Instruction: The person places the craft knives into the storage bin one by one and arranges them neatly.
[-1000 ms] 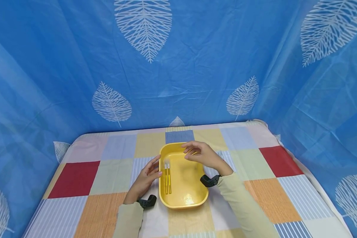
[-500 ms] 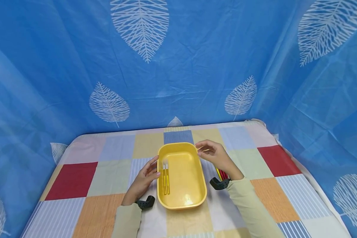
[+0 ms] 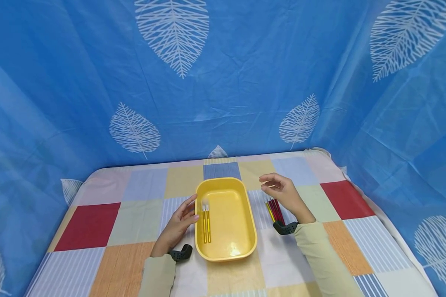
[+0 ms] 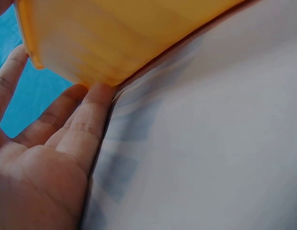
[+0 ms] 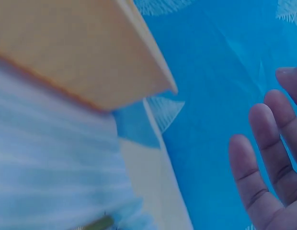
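Observation:
My left hand (image 3: 176,227) rests against the left side of a yellow tray (image 3: 232,222), thumb over its rim. In the left wrist view the relaxed fingertips touch the tray's outer wall (image 4: 115,43). Two slim paintbrushes with gold handles (image 3: 209,227) and pale tips lie side by side along the tray's left inside. My right hand (image 3: 282,192) hovers right of the tray, fingers loosely bent and holding nothing. Below it, several dark red brushes (image 3: 277,211) and a gold one (image 3: 269,211) lie bunched on the cloth, partly hidden by the wrist strap.
A patchwork cloth (image 3: 141,222) in coloured squares covers the table. Blue curtains (image 3: 226,95) with white leaf prints enclose the back and both sides. Each wrist carries a black camera strap (image 3: 285,228).
My right hand has moved right, from over the tray to above the brushes on the cloth, uncovering them. The left hand stays at the tray's side. The two gold brushes lie unmoved.

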{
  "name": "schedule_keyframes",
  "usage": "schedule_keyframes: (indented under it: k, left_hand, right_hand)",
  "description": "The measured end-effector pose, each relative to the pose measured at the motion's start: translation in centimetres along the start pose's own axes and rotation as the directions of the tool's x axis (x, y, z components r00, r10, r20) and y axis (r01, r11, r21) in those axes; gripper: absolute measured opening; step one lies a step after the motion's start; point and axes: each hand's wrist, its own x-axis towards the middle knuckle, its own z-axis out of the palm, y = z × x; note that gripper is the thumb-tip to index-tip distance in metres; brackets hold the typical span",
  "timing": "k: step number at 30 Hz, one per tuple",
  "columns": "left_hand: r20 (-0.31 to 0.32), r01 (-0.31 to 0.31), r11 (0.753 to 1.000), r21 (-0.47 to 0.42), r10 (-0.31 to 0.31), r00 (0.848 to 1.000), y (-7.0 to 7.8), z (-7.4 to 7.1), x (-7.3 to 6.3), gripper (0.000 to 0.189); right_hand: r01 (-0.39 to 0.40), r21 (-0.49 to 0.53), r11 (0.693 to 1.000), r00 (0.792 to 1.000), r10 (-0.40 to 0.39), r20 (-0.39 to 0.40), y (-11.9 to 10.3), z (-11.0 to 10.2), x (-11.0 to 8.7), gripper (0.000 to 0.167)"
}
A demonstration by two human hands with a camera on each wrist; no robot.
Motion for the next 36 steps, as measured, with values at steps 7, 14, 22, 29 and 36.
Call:
schedule_keyframes:
  k: [7,14,22,29,36]
  left_hand:
    - [-0.001,-0.002,1.0,0.001,0.002,1.0,0.1,0.0,0.0,0.079]
    - [-0.007,0.0,1.0,0.011,0.0,1.0,0.1,0.0,0.0,0.079]
    - [-0.012,-0.003,0.999,0.033,0.004,1.0,0.3,0.1,-0.2,0.078]
    - [-0.007,0.001,1.0,0.012,-0.001,1.0,0.0,0.1,0.0,0.08]
    - [-0.001,-0.032,0.999,0.011,0.032,0.999,-0.1,0.1,-0.2,0.079]
  right_hand:
    - [-0.011,-0.007,1.0,1.0,0.011,-0.027,2.3,-1.2,-0.2,0.029]
    - [-0.051,-0.05,0.997,0.998,0.049,-0.036,3.8,-2.1,-0.3,0.028]
    - [-0.114,-0.137,0.984,0.993,0.111,-0.031,4.8,-3.3,0.1,0.029]
    - [-0.183,-0.174,0.968,0.983,0.184,-0.014,5.8,-4.0,0.4,0.029]
    - [-0.223,-0.227,0.948,0.973,0.232,0.015,6.2,-4.2,0.6,0.032]
